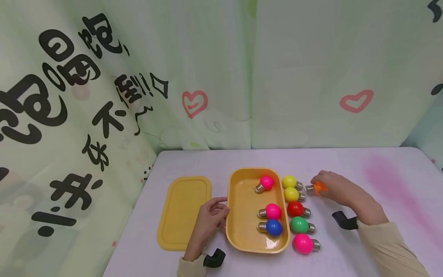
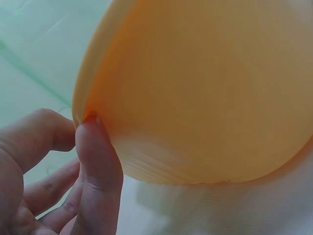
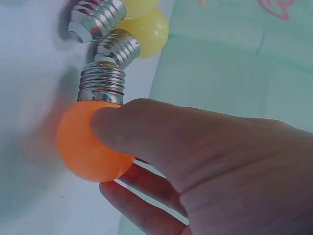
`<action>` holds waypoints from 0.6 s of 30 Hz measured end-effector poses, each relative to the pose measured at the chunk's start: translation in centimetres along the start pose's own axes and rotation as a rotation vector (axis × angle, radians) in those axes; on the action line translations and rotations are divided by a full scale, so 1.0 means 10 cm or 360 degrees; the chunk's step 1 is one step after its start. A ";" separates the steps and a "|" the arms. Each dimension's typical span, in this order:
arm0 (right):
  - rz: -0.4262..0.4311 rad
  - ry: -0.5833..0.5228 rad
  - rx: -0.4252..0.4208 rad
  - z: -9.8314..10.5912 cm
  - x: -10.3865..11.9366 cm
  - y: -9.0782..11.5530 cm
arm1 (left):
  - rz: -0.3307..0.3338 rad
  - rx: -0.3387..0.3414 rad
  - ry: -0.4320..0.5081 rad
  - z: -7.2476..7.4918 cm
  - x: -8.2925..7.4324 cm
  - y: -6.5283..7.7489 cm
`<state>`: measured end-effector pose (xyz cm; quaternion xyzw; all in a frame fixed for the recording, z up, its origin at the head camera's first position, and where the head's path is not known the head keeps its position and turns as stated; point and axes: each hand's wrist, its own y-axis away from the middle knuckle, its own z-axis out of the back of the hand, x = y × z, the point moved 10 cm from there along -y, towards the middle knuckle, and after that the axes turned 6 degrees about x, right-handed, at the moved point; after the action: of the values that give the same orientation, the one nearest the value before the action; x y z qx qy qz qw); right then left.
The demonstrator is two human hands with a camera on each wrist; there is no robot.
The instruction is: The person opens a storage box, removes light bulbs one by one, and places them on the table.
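Note:
My left hand (image 1: pixel 211 215) pinches the left rim of a yellow plastic tray (image 1: pixel 242 196) between thumb and fingers; the left wrist view shows the thumb (image 2: pixel 100 171) against its wall. Inside the tray lie a pink bulb (image 1: pixel 266 182), a second pink bulb (image 1: pixel 273 211) and a blue bulb (image 1: pixel 274 227). Off the tray's right side, my right hand (image 1: pixel 340 188) grips an orange light bulb (image 3: pixel 85 142) by its round part. Its metal screw base (image 3: pixel 101 83) points toward the tray and stands close to the yellow bulbs in the right wrist view.
Along the tray's right edge, a column of bulbs lies on the table: two yellow ones (image 1: pixel 291 194), a red one (image 1: pixel 295 208), a green one (image 1: pixel 298 224) and a pink one (image 1: pixel 302 244). A flat yellow lid (image 1: pixel 183 211) lies left of the tray. Printed curtains (image 1: pixel 294 77) hang behind.

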<state>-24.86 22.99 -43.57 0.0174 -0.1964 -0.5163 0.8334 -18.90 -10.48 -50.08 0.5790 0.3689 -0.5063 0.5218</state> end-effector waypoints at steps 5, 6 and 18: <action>-0.0003 -0.0001 -0.0002 -0.03 -0.04 -0.02 | 0.0030 -0.0015 -0.0027 0.01 0.02 0.00; -0.0002 0.0003 -0.0006 -0.04 -0.05 -0.03 | 0.0034 -0.0016 -0.0028 0.01 0.02 0.00; -0.0029 0.0019 -0.0071 -0.07 -0.16 -0.08 | 0.0012 -0.0003 -0.0014 0.01 0.01 -0.02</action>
<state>-25.90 23.89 -44.86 0.0038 -0.1797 -0.5280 0.8300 -19.03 -10.52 -50.26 0.5777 0.3650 -0.5066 0.5257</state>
